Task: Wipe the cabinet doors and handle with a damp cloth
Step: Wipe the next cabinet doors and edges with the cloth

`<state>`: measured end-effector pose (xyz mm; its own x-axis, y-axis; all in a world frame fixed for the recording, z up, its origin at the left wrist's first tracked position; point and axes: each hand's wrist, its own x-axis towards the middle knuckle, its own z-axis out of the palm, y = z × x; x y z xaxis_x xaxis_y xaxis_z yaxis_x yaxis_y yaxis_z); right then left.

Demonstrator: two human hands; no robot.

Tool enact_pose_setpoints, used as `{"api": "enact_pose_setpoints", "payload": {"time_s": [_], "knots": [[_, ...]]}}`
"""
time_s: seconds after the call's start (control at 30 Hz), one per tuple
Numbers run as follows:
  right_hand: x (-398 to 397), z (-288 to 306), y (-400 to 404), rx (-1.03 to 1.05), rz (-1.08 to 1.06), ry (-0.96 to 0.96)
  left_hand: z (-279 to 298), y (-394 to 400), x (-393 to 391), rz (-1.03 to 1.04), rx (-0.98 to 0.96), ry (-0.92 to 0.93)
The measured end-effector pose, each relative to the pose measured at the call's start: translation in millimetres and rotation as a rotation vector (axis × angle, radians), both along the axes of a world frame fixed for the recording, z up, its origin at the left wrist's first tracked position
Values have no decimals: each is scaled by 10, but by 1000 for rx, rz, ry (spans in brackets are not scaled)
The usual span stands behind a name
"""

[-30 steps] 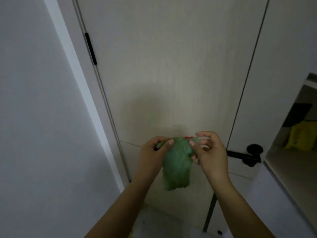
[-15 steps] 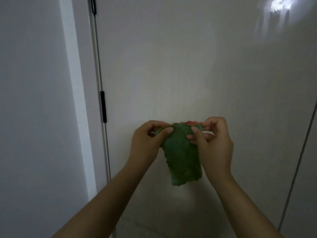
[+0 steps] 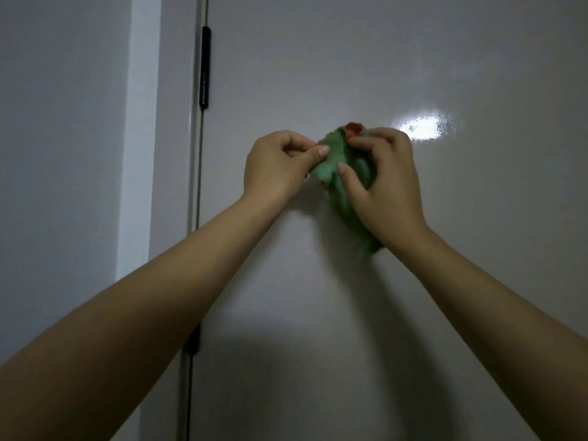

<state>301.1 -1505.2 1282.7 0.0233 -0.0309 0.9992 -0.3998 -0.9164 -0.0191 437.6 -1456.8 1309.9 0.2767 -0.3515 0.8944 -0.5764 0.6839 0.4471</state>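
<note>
A green cloth [image 3: 334, 160] with a small red patch at its top edge hangs bunched between both hands, raised in front of a pale glossy cabinet door [image 3: 318, 74]. My left hand [image 3: 276, 167] pinches the cloth's left corner between thumb and fingers. My right hand [image 3: 381, 186] grips its right side, thumb across the front, and covers much of the fabric. Whether the cloth touches the door cannot be told. No door handle is in view.
A black hinge [image 3: 205, 66] sits on the door's left edge, with a second hinge [image 3: 192, 342] lower down behind my left forearm. A white frame strip [image 3: 140, 122] and grey wall [image 3: 57, 122] lie to the left. A light glare [image 3: 420, 127] shines on the door.
Both hands have lifted the cloth higher up the door and my view has tilted upward. The cloth is now more gathered in my right hand. The handle and open shelf have left view.
</note>
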Motion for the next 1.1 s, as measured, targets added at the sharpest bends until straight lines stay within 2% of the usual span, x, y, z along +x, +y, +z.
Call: {"api": "enact_pose_setpoints", "payload": {"time_s": [0.2,0.33,0.4,0.57,0.8,0.9,1.03,1.1], "knots": [[488,564,-414,-97,-316,148,617,-422,393,133,-99,-30],[579,877,-693,-146,-609,280,845,-616,570,410,-212,-127],[600,978,-781,-169,-682,283,876,-723,695,494,-244,-185],[655,1214,-888,-183,-719,235,827,-968,966,681,-345,-374],[708,1677,-947,-158,-752,190,849,-1059,972,756,-372,-374],[742,1563,-958,-172,-738,209,844,-1055,959,781,-352,-384],[605,1047,-997,-266,-748,325,831,-1036,948,809,-338,-400],[424,1074,-1038,-250,-760,321,816,-1038,946,828,-325,-408]]}}
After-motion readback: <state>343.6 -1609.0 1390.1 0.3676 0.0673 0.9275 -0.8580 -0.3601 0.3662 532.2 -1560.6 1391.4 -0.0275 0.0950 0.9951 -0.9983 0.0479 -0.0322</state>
